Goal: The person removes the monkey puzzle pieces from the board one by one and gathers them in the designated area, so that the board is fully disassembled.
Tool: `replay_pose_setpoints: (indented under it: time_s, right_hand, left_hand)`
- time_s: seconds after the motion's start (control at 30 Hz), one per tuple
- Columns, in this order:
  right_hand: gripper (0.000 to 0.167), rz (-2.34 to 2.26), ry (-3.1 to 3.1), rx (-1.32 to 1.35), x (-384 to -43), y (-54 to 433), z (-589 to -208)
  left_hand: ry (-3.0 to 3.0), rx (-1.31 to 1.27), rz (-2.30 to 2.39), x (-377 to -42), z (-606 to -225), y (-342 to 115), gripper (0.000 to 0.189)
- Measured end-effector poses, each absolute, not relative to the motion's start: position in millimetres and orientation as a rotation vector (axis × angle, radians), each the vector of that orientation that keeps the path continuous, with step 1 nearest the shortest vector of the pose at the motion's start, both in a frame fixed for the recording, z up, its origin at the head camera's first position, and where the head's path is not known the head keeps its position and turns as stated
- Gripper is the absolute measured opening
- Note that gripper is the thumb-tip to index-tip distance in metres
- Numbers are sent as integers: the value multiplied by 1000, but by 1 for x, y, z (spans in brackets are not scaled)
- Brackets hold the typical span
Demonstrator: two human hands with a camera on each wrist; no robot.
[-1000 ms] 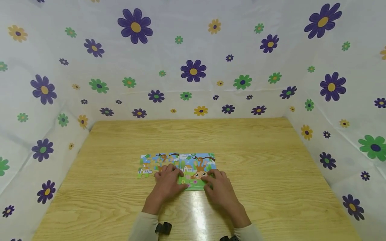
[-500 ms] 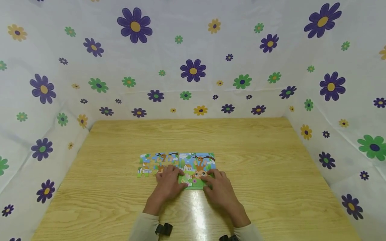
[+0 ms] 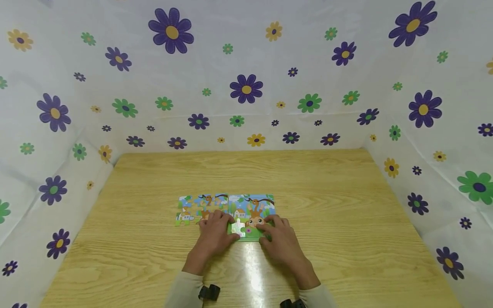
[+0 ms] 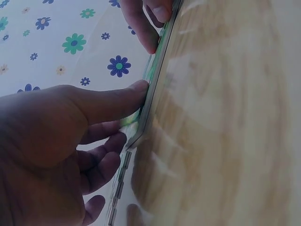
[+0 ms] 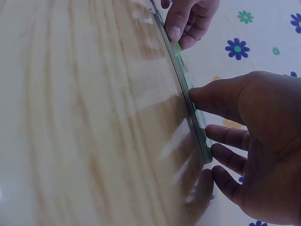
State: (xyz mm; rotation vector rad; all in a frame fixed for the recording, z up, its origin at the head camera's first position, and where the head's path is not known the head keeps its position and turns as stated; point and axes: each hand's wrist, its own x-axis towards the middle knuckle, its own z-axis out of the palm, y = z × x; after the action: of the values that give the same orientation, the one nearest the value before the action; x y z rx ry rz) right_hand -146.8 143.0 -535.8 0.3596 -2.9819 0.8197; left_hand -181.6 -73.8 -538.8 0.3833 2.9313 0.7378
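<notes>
In the head view a jigsaw puzzle of a monkey hanging from a branch lies in its green-edged tray. The lower-left jigsaw piece glares white, tilted differently from its neighbours. My left hand has thumb and index finger at that piece's left side, thumb tip by the tray's front edge. Its other fingers curl over loose pieces, hiding some. My right hand grips the tray's front right corner: index fingertip over the monkey's face, thumb at the front edge, other fingers along the right side.
Left of the tray, several loose jigsaw pieces lie roughly in rows, some partly under the left hand. The wooden table reaches back to a white flower-printed cloth that hangs behind and along both sides.
The lower-left piece has gone from plainly coloured to white with glare, so its tilt differs. Both hands keep nearly the same place.
</notes>
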Motion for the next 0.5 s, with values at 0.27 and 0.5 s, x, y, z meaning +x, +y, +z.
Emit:
replay_pose_setpoints:
  time_s: [0.27,0.5]
  right_hand:
    - [32,848,-2991,340,-147,144,-538]
    - [33,862,-3006,320,-148,144,-537]
  left_hand:
    - [2940,417,760,-182,-537,-72,44]
    - [2923,512,759,-183,-538,-75,45]
